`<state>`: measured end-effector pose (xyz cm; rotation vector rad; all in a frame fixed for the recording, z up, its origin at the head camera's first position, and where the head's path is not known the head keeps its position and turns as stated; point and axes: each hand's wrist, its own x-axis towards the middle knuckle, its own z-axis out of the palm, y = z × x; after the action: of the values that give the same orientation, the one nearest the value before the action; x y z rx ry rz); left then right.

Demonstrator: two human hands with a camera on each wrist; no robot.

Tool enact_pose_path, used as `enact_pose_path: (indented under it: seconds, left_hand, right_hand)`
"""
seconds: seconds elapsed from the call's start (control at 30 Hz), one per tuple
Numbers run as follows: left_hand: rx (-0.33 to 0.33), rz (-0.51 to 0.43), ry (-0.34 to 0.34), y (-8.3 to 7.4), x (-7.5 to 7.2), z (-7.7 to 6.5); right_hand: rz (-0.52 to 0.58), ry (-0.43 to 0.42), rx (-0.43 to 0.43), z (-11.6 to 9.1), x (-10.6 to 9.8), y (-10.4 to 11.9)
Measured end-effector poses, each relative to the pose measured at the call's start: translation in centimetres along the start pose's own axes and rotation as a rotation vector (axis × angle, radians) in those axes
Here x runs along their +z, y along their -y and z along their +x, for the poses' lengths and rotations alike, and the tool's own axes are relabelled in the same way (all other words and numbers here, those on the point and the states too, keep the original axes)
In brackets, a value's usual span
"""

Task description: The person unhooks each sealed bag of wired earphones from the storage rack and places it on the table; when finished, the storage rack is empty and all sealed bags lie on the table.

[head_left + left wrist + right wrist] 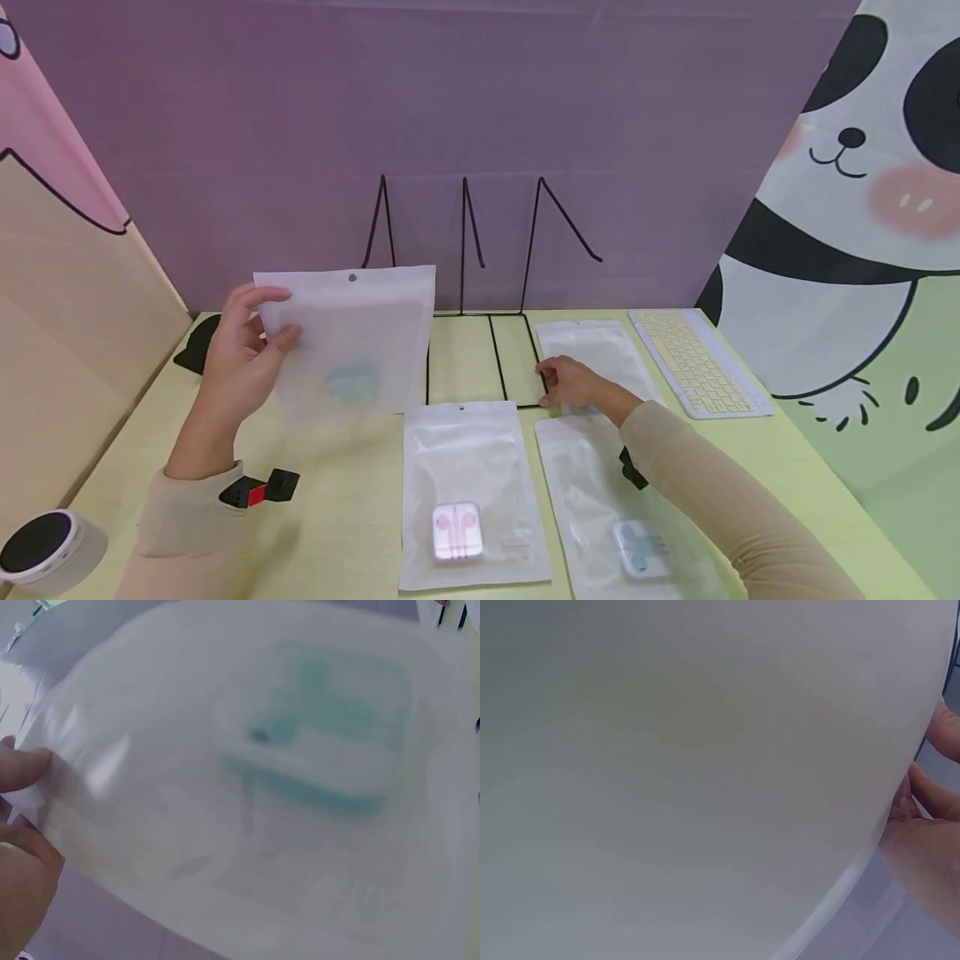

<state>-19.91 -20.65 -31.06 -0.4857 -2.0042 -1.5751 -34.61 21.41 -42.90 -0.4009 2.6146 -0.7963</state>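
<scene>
My left hand (243,354) pinches the left edge of a white zip pouch (375,317) between thumb and fingers. The pouch is held up above the table with its hang hole at the top. Through its frosted side shows a blurred green-and-white boxed item (322,727). Behind the pouch stands a black wire display rack (491,350) with three upright prongs; the pouch hides its left part. My right hand (573,385) grips the right side of the rack's base near the front corner. In the right wrist view a pale surface covers most of the frame.
On the table lie a pouch with pink earphones (457,532), a pouch with blue earphones (641,550) and a further white pouch (592,343) behind. A white keyboard (701,362) is at the right, a round white device (52,550) at the left front, a black object (197,346) at the back left.
</scene>
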Motion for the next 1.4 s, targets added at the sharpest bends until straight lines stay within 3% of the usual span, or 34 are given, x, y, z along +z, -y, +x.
enact_pose_path:
  seconds: [0.23,0.43,0.53,0.73,0.8,1.0,1.23,1.4]
  left_hand:
    - [0.021,-0.256,0.073,1.1,-2.1,-0.8]
    - [-0.035,-0.292,0.126,2.5,-3.7,-0.9]
    - [-0.082,-0.234,0.132,3.4,-4.4,-0.7]
    - [-0.205,0.085,0.162,5.6,-5.3,0.1]
    - [-0.239,0.141,0.165,6.2,-5.5,0.4]
    - [-0.31,0.238,0.202,7.4,-5.9,1.5]
    - [-0.427,0.232,0.285,10.0,-5.9,2.2]
    - [-0.432,0.289,0.345,11.8,-5.7,2.5]
  right_hand:
    - [0.0,0.0,-0.001,-0.1,-0.1,0.0]
    - [-0.032,-0.011,-0.035,0.0,-0.2,-0.1]
    - [-0.041,-0.016,-0.045,0.0,-0.3,0.0]
    - [-0.017,-0.004,-0.016,-0.2,-0.3,0.2]
    - [-0.012,-0.006,-0.01,-0.2,-0.3,0.3]
    - [-0.022,-0.013,-0.015,-0.3,-0.4,0.4]
    - [-0.022,-0.008,-0.007,-0.4,-0.4,0.6]
    - [-0.028,-0.001,-0.013,-0.5,-0.3,0.5]
